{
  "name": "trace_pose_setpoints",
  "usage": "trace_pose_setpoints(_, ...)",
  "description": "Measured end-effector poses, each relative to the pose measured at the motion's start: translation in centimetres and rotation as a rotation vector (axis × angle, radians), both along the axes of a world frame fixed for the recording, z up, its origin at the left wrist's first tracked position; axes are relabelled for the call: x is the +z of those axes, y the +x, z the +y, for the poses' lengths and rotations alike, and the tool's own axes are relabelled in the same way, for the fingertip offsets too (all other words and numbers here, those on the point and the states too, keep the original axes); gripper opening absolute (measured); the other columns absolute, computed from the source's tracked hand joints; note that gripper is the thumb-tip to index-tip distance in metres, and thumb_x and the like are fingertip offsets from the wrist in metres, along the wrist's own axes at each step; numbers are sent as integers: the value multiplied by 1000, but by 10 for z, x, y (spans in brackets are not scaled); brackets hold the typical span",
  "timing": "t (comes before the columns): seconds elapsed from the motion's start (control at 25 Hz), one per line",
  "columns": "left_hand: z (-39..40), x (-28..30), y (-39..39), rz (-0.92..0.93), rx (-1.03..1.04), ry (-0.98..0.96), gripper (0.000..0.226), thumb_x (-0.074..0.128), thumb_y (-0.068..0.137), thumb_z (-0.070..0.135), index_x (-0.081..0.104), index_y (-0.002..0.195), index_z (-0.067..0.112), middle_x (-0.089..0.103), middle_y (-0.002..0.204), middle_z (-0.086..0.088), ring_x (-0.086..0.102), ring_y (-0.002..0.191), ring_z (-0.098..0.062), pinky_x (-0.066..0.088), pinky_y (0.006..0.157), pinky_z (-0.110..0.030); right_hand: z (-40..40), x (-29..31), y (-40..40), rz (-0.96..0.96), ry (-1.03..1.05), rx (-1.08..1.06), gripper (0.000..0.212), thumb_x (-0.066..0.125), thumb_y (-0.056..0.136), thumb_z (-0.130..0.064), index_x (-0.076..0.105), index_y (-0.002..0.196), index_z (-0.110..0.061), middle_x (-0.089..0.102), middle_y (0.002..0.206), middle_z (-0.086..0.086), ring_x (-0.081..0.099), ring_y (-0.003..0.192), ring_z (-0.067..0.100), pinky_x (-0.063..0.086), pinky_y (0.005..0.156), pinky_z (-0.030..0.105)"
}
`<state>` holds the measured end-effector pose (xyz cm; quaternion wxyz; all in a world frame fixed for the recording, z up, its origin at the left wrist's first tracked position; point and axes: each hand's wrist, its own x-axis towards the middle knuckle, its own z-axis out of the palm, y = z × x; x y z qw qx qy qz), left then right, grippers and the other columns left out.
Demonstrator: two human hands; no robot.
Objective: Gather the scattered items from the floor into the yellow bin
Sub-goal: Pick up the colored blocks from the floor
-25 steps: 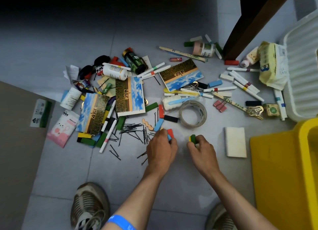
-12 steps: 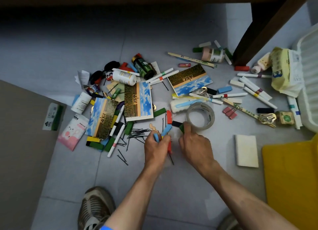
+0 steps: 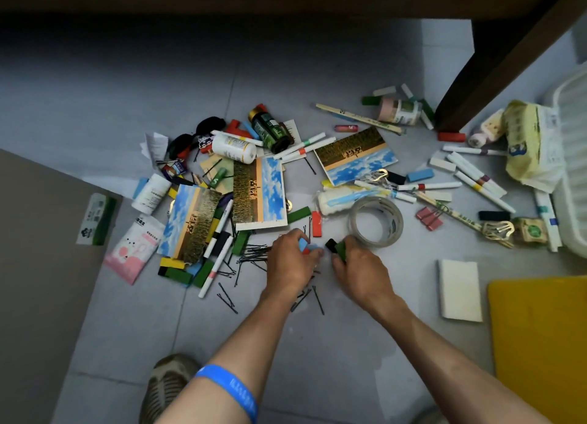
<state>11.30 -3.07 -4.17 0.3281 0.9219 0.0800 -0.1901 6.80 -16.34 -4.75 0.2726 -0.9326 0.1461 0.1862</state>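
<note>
At the centre of the frame the left hand (image 3: 293, 261) holds small blue and red blocks (image 3: 304, 245) in curled fingers, while the right hand (image 3: 360, 269) just beside it pinches a green block (image 3: 342, 249) and a black block (image 3: 330, 244). Directly above them a red block (image 3: 316, 223) lies on the grey floor (image 3: 127, 106), next to a tape roll (image 3: 376, 221). Black hairpins (image 3: 254, 252) are scattered left of the hands. The yellow bin (image 3: 540, 344) fills the lower right corner.

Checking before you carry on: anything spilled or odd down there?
Black hairpins are strewn loose across the tile beside the left hand, some under it. Both hands are full of small blocks; the right hand grips green and black ones. Nothing looks broken.
</note>
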Motion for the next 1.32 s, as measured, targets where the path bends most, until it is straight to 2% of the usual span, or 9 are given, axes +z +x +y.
trace_pose_setpoints(0.2,-6,-1,-1,-56,-258,155,21,67,82,31,62,89,12,61,90,-8,58,85,-26,39,64,-29,-11,26,-22,153,968,-546,16,56,96,-29,56,88,-16,55,66,9,49,47,19,39,41,27)
trace_pose_setpoints(0.36,-20,43,-1,289,345,-675,17,75,81,29,68,78,13,56,60,-2,50,51,-15,35,43,-21,-18,55,-29,56,1346,-767,16,59,94,-28,57,88,-14,51,68,12,44,45,20,32,42,25)
trace_pose_setpoints(0.52,-82,112,-32,354,397,-1280,7,67,79,26,69,75,20,57,65,-1,53,54,-11,36,41,-21,-46,116,-38,-268,1485,-906,30,65,83,-35,63,100,-10,57,72,12,52,53,20,36,43,26)
trace_pose_setpoints(0.72,-184,182,-88,288,163,-1483,16,59,74,26,65,71,12,62,74,-7,57,77,-20,46,70,-31,-111,190,-96,-718,1493,-1122,30,66,73,-29,73,95,-8,70,92,10,67,84,21,55,72,29)
trace_pose_setpoints(0.88,-263,207,-170,448,-120,-1258,18,54,76,26,63,76,11,67,74,-1,56,67,-14,41,52,-27,-174,206,-180,-1052,1414,-1365,17,51,85,-17,65,93,-12,69,83,5,66,77,19,55,65,26)
trace_pose_setpoints(0.96,-285,202,-191,476,-209,-1115,13,56,81,20,67,83,14,70,81,0,58,69,-13,43,50,-25,-191,193,-210,-1052,1321,-1439,18,48,90,-19,64,95,-15,69,82,3,65,75,16,52,60,25)
trace_pose_setpoints(1.08,-290,182,-201,476,-329,-1035,25,53,95,24,71,112,22,69,111,14,61,97,3,46,82,-15,-200,169,-233,-1007,1230,-1526,32,47,94,-35,68,105,-13,73,100,3,69,83,12,54,65,23)
trace_pose_setpoints(1.2,-282,171,-201,500,-362,-992,45,45,95,48,51,138,36,50,143,14,44,130,-2,30,111,-29,-201,151,-241,-915,1119,-1501,52,35,98,-49,63,121,-12,65,127,5,60,115,12,46,90,27)
trace_pose_setpoints(1.32,-266,178,-193,459,-305,-1040,66,43,83,61,47,142,32,47,147,10,40,136,-5,26,115,-34,-194,151,-236,-853,1053,-1396,54,30,98,-53,62,123,-17,61,134,1,51,127,11,35,99,27)
